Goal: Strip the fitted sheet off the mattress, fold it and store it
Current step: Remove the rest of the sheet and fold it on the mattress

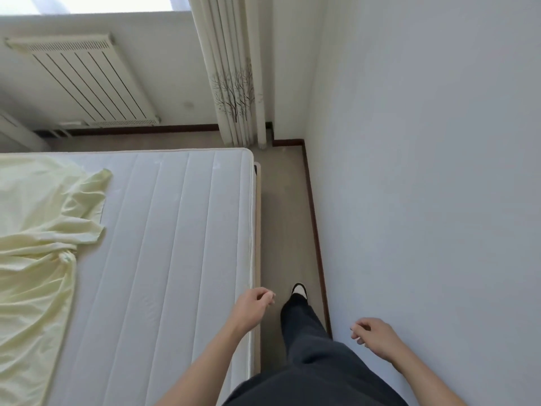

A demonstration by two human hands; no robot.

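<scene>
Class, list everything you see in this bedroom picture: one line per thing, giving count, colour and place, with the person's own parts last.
crumpled fitted sheet: one, pale yellow, heaped on the mattress's left part
quilted mattress: one, white, bare on the right
panel radiator: one, white, wall under the window
tree-print curtain: one, cream, room corner
floor: grey-beige, between bed and wall
trouser leg: one, dark
shoe: one, black and white
left hand: one, loosely curled, holds nothing
right hand: one, loosely curled, holds nothing
</scene>
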